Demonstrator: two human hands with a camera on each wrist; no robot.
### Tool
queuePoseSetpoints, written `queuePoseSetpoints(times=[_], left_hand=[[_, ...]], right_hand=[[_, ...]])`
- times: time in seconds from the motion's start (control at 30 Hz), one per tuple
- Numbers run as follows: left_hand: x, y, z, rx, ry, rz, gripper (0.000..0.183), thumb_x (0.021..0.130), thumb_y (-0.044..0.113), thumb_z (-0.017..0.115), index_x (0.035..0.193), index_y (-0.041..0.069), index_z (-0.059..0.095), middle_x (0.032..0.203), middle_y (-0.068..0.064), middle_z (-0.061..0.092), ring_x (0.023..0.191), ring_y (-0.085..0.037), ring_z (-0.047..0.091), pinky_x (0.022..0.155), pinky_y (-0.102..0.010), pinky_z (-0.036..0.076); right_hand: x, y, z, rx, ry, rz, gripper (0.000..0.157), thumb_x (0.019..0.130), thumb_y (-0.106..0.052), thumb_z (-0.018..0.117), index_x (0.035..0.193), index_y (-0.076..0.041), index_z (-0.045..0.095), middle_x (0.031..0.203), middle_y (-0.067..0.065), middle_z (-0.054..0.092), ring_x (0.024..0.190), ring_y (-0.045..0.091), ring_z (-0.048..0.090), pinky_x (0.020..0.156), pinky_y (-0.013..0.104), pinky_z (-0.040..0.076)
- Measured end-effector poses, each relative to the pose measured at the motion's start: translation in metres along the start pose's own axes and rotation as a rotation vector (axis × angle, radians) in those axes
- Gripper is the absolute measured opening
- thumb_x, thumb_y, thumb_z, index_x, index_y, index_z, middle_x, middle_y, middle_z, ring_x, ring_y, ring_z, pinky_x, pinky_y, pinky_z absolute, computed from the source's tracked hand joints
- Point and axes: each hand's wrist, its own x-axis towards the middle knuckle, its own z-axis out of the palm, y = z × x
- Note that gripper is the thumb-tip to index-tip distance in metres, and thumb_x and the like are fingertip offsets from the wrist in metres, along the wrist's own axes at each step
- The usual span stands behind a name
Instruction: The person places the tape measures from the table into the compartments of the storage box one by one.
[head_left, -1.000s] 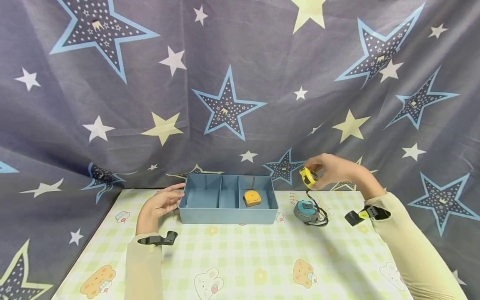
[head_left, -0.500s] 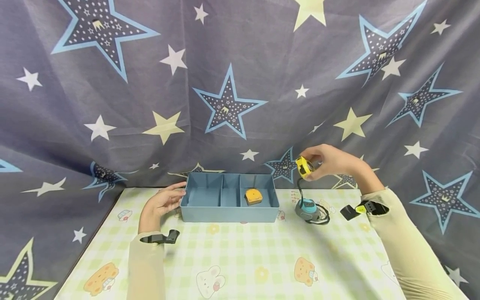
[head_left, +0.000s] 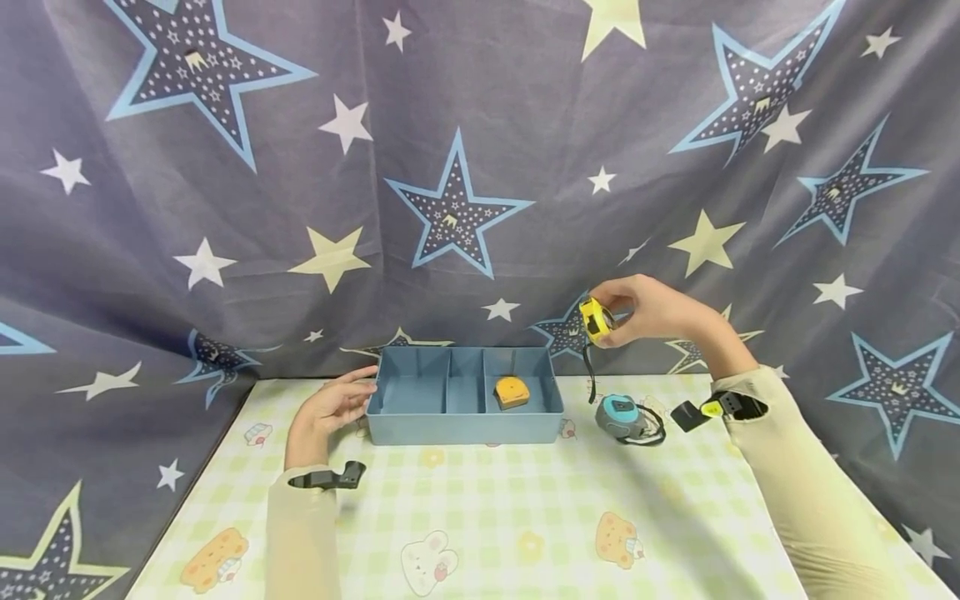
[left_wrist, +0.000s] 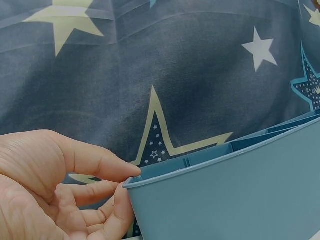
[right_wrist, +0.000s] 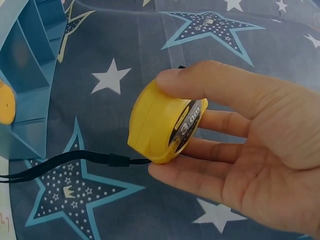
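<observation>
Yellow tape measure [right_wrist: 157, 120], black strap [right_wrist: 70, 157]

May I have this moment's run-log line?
right hand: holds yellow tape measure | left hand: touches blue box | orange tape measure: in box

The tablecloth [head_left: 465, 500] looks bright, and the light seems to come from above. A soft grey shadow [head_left: 675, 500] lies near the right sleeve [head_left: 795, 467]. The curtain [head_left: 555, 108] is darker, its side stars stretched. Both wrist views look dimmer and bluer, but the yellow tape measure [right_wrist: 157, 117] looks clear.
</observation>
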Motion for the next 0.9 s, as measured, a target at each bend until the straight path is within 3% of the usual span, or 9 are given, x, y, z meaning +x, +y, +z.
queuePoseSetpoints(times=[0.27,0.47,0.7,0.9], left_hand=[[-0.008,0.007,0.009,-0.013,0.010,-0.004,0.070,0.103,-0.002,0.050,0.163,0.002,0.013,0.087,0.004,0.060,0.067,-0.002,0.061,0.065,-0.013,0.052],[-0.006,0.006,0.006,0.003,0.022,-0.017,0.071,0.103,-0.002,0.051,0.164,0.003,0.014,0.088,0.004,0.058,0.067,-0.002,0.060,0.065,-0.014,0.052],[-0.005,0.006,0.006,0.004,0.020,-0.014,0.071,0.104,-0.002,0.050,0.164,0.003,0.013,0.087,0.004,0.058,0.067,-0.002,0.060,0.064,-0.013,0.052],[-0.006,0.006,0.007,0.014,0.023,-0.002,0.072,0.103,-0.003,0.051,0.163,0.002,0.013,0.083,0.005,0.060,0.065,-0.002,0.061,0.063,-0.014,0.052]], right_hand=[[0.009,-0.011,0.000,0.045,0.041,-0.003,0.059,0.082,-0.013,0.086,0.135,-0.006,0.061,0.116,0.012,0.069,0.116,0.032,0.068,0.088,0.037,0.061],[0.016,-0.017,0.005,0.101,0.085,-0.024,0.062,0.080,-0.010,0.086,0.137,-0.006,0.061,0.119,0.012,0.069,0.116,0.029,0.068,0.088,0.035,0.061],[0.027,-0.024,0.011,0.134,0.125,-0.050,0.063,0.080,-0.008,0.085,0.138,-0.005,0.060,0.118,0.013,0.069,0.101,0.027,0.073,0.083,0.031,0.062],[0.037,-0.034,0.017,0.163,0.153,-0.092,0.065,0.081,-0.007,0.085,0.140,-0.005,0.059,0.121,0.015,0.067,0.107,0.030,0.072,0.084,0.030,0.062]])
